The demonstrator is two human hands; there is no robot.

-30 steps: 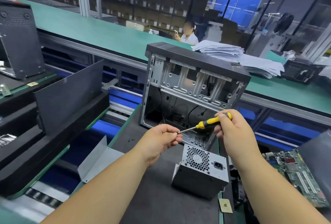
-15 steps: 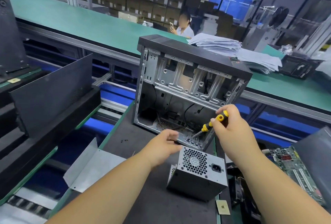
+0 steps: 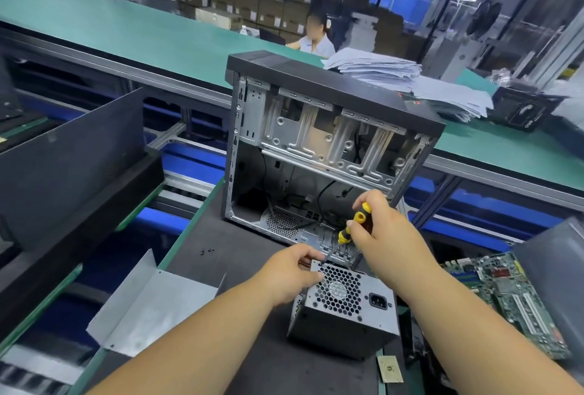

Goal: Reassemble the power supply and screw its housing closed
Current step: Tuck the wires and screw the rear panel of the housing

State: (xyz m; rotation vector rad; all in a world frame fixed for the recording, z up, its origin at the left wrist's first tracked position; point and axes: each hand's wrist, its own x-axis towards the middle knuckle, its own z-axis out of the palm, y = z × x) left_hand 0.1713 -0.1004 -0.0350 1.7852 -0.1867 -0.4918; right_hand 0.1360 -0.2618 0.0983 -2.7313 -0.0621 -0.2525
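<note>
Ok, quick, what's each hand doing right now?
Left hand: pinching at the top corner of the power supply; a screw can't be made out.
Right hand: gripping the screwdriver.

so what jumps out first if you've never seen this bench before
Front and centre, the right hand grips a yellow and black screwdriver, tip angled down to the top back corner of the grey power supply, where the left hand rests its fingers. Just behind stands an open computer case, bare metal inside. A green circuit board lies at the right.
</note>
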